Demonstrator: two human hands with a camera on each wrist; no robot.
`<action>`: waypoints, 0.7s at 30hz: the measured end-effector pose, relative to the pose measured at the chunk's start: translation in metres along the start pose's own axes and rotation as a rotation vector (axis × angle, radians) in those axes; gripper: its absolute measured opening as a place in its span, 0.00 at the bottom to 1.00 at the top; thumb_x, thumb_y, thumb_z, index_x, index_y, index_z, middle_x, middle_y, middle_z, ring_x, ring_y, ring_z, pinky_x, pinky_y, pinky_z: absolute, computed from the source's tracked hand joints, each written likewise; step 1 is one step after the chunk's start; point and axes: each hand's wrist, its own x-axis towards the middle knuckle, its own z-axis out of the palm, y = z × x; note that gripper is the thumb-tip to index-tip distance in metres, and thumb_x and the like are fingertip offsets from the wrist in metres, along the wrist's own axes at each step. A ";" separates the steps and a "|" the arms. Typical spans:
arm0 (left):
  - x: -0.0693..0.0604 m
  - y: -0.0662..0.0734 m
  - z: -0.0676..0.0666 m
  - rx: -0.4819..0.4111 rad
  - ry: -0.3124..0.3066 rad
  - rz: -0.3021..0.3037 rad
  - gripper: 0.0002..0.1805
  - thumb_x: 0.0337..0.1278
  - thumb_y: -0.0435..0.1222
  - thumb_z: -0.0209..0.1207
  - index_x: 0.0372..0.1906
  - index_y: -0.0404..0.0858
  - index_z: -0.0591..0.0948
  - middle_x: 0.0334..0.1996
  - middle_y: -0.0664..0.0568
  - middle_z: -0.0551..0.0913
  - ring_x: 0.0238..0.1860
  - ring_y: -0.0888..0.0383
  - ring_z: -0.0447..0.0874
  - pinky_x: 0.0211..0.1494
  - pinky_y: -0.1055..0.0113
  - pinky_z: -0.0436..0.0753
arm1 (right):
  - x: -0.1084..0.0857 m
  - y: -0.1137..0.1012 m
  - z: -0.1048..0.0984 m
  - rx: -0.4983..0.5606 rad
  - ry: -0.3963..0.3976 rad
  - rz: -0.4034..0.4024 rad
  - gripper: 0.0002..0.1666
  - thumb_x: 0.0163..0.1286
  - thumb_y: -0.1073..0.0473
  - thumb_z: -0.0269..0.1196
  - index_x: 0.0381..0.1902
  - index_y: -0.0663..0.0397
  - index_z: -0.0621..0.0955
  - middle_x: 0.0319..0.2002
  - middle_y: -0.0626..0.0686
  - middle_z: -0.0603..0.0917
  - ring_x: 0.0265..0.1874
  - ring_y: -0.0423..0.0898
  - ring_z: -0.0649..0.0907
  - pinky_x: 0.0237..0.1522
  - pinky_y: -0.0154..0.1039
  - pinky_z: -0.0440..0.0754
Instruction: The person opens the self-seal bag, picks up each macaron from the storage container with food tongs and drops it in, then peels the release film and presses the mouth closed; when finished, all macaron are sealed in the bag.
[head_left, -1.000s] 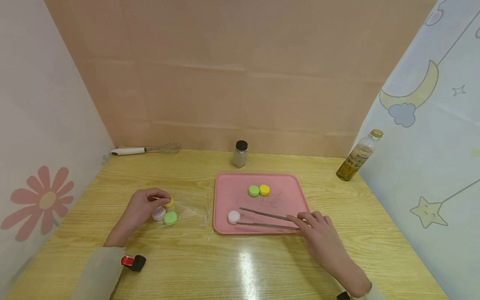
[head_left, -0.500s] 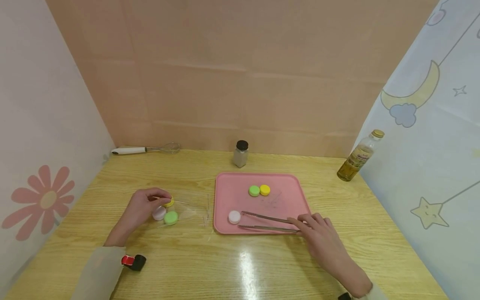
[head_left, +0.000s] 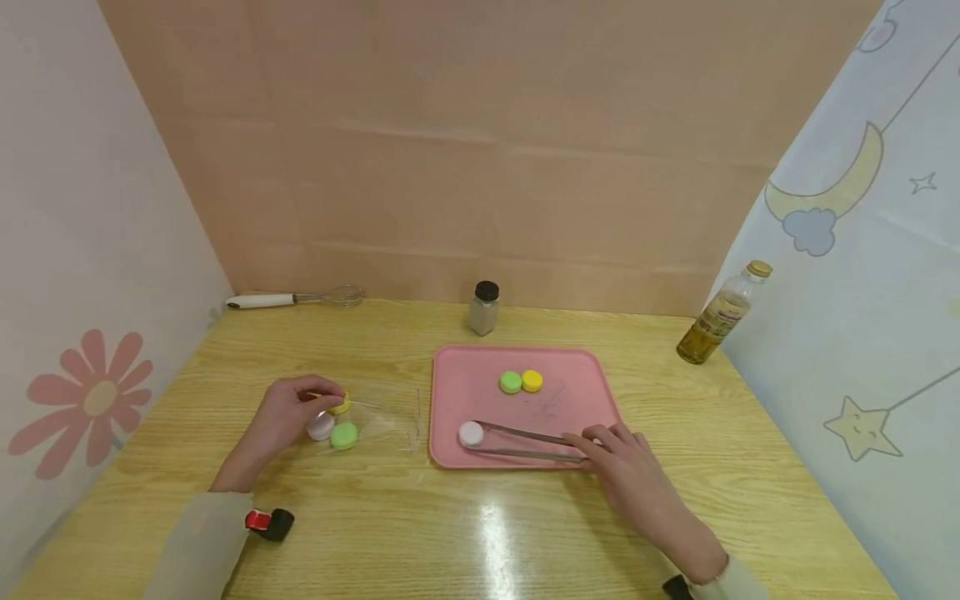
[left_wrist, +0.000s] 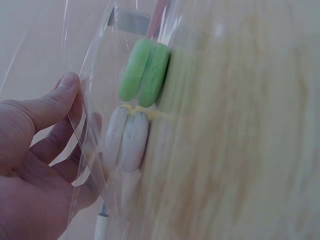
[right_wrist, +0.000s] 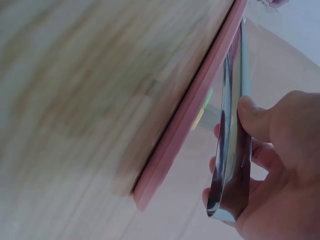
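My left hand (head_left: 288, 417) pinches the edge of a clear plastic bag (left_wrist: 90, 145) lying on the table. Green (left_wrist: 144, 72) and pale lilac (left_wrist: 126, 140) macarons show through the film, and a yellow macaron (head_left: 341, 403) sits partly behind my fingertips. With my right hand (head_left: 626, 467) I hold metal tongs (right_wrist: 231, 145) low over the pink tray (head_left: 450, 367). Their tips lie on either side of a pale pink macaron (head_left: 471, 434) at the tray's front left. Further back on the tray, a green macaron (head_left: 511, 382) and a yellow macaron (head_left: 532, 381) stand side by side.
A black-capped jar (head_left: 483, 310) stands behind the tray. At the back left lies a whisk (head_left: 292, 298) with a white handle. A bottle of amber liquid (head_left: 720, 317) stands at the back right, near the patterned side wall.
The tongs were near the pale pink macaron, then drew back to the right; now their tips have come left again around it. My left hand has stayed at the bag.
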 end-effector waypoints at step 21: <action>-0.001 0.000 0.000 -0.011 0.003 0.010 0.10 0.66 0.39 0.67 0.43 0.37 0.89 0.40 0.49 0.88 0.40 0.52 0.82 0.40 0.66 0.81 | 0.008 -0.006 0.004 0.014 0.001 -0.006 0.30 0.53 0.69 0.77 0.54 0.42 0.86 0.45 0.42 0.83 0.33 0.42 0.71 0.33 0.39 0.68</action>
